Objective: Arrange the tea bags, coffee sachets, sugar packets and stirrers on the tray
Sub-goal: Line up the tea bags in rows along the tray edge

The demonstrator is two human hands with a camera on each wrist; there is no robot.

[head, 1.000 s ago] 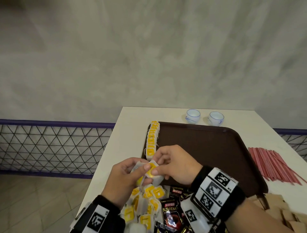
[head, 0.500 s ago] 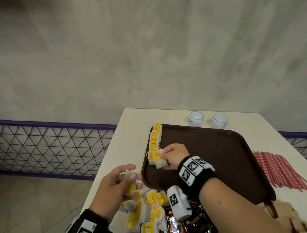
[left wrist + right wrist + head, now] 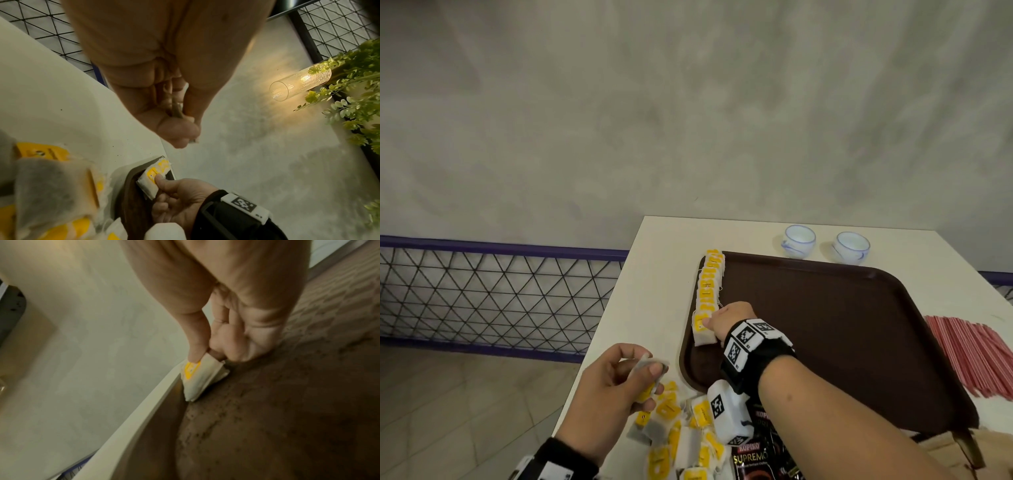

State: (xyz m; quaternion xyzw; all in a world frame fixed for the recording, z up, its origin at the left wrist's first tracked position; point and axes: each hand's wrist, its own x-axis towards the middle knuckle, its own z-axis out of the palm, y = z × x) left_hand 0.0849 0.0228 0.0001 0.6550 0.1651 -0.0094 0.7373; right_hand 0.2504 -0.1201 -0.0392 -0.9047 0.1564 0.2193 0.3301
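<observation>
Right hand (image 3: 732,318) down on the brown tray (image 3: 859,342), thumb and curled fingers pinched on a tea bag (image 3: 703,330) with a yellow tag, set at the near end of the row of tea bags (image 3: 709,284) standing along the tray's left edge; bag touching the tray floor in the right wrist view, grip not yet let go. Left hand (image 3: 613,387) raised above the table's near left corner, thumb and fingertips closed on another tea bag (image 3: 649,368), seemingly ready as the next one to pass over. Below and beside that hand, a loose heap of tea bags (image 3: 681,431) on the white table (image 3: 664,274), well short of sorted. Just right of the heap, black coffee sachets (image 3: 756,455) off the tray, partly hidden by the right forearm. Further right, past the tray's edge, red stirrers (image 3: 976,356) lying in a fan on the table, and brown packets (image 3: 962,455), probably the sugar, at the bottom right corner. Beyond the tray's far rim, two small cups (image 3: 825,245). Judged from this: only part of the tea bag row done, most of the tray floor bare, and the coffee, sugar and stirrers all still to be placed.
</observation>
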